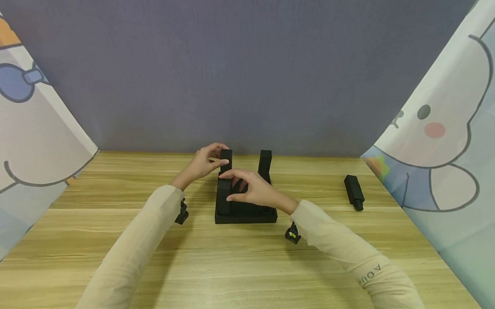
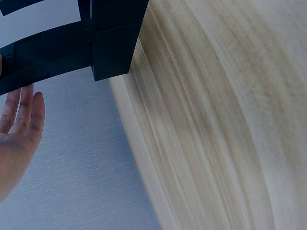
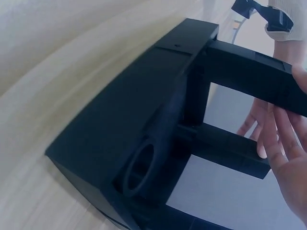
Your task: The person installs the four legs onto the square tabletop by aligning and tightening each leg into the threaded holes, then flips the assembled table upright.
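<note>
The wood-grain bench [image 1: 235,277] carries a black frame [image 1: 265,178] in the middle of its rear part: a low rectangular base [image 1: 246,217] with upright posts. Its plain dark faces suggest rigid plastic, so it is probably light and stiff, with the slender uprights likeliest to snap or lever loose; the base looks the surer hold. The left hand [image 1: 202,163] pinches the rear left post [image 1: 226,155]; the right hand [image 1: 257,189] grips the front left post [image 1: 224,195]. A loose black block [image 1: 354,190] lies well apart, best taken by its flat sides.
</note>
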The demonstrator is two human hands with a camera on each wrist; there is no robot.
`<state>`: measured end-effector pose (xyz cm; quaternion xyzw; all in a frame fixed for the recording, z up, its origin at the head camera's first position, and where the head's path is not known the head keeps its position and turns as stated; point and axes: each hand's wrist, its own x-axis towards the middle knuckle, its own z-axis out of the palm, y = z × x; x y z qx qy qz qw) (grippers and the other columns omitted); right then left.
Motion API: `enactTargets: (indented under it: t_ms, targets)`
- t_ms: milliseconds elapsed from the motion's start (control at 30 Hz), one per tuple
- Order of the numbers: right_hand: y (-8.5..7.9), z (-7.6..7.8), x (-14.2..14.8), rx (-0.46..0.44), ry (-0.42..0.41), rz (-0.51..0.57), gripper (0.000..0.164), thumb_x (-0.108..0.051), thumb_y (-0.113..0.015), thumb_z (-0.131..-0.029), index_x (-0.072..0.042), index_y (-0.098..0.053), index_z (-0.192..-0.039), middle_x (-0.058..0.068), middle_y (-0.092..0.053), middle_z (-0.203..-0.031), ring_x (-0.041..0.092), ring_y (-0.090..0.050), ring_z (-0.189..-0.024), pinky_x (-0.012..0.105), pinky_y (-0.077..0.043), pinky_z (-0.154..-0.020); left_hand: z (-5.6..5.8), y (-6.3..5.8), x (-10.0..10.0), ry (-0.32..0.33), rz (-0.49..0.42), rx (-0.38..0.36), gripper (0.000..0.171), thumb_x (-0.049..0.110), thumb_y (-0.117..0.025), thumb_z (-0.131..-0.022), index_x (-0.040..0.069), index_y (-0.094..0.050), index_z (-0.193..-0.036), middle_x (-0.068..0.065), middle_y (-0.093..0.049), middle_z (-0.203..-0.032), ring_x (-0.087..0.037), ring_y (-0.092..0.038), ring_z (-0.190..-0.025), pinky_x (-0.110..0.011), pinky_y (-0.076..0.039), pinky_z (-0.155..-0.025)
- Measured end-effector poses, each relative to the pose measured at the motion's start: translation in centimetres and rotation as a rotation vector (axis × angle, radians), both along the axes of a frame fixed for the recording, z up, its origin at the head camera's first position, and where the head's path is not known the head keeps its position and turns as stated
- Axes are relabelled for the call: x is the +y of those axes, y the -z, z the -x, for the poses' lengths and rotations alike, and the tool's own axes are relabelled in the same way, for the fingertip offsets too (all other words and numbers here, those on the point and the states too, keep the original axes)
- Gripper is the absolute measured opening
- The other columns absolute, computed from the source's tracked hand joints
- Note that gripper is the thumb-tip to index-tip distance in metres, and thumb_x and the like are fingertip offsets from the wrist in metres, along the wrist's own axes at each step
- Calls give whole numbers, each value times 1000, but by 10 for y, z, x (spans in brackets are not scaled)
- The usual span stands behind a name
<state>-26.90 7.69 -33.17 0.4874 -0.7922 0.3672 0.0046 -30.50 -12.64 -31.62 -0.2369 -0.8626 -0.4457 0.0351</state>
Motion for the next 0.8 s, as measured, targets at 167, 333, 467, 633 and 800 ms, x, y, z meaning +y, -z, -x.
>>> enactTargets:
  t_ms: [167, 333, 467, 633, 800]
  targets:
    - [-5, 4, 1, -59, -55, -72, 58, -18, -72, -79, -12, -45, -131, 6, -51, -130, 17, -53, -106, 34, -52, -77, -1, -1, 0, -4, 4, -5, 38, 8, -61, -87, 1, -50, -122, -24, -57, -115, -38, -56, -106, -51, -47, -88]
    - [-8, 7, 0, -102, -129, -110, 57, -16, -69, -82, -13, -44, -133, 5, -50, -132, 17, -47, -120, 31, -51, -81, -1, -1, 0, -7, 6, -5, 38, 8, -61, -87, 0, -50, -122, -24, -56, -116, -39, -56, -107, -51, -46, -89]
    - [-8, 8, -1, -109, -139, -122, 53, -15, -68, -83, -13, -46, -132, 4, -49, -132, 17, -46, -122, 30, -51, -81, 0, 1, 0, -4, 12, 1, 38, 7, -61, -87, 0, -49, -122, -24, -56, -117, -39, -56, -107, -50, -46, -88]
    - [-6, 7, -2, -117, -111, -98, 51, -16, -68, -83, -14, -49, -129, 3, -52, -130, 15, -47, -121, 29, -51, -81, 16, 17, -4, -9, 3, 15, 39, 12, -61, -87, 3, -49, -124, -23, -56, -117, -38, -56, -107, -51, -46, -88]
    - [-1, 4, -4, -91, -49, -43, 49, -19, -71, -81, -15, -51, -125, 6, -54, -127, 17, -50, -116, 31, -52, -78, 27, 27, -7, -4, -5, 23, 40, 19, -63, -86, 10, -51, -123, -18, -58, -117, -34, -58, -106, -49, -47, -87]
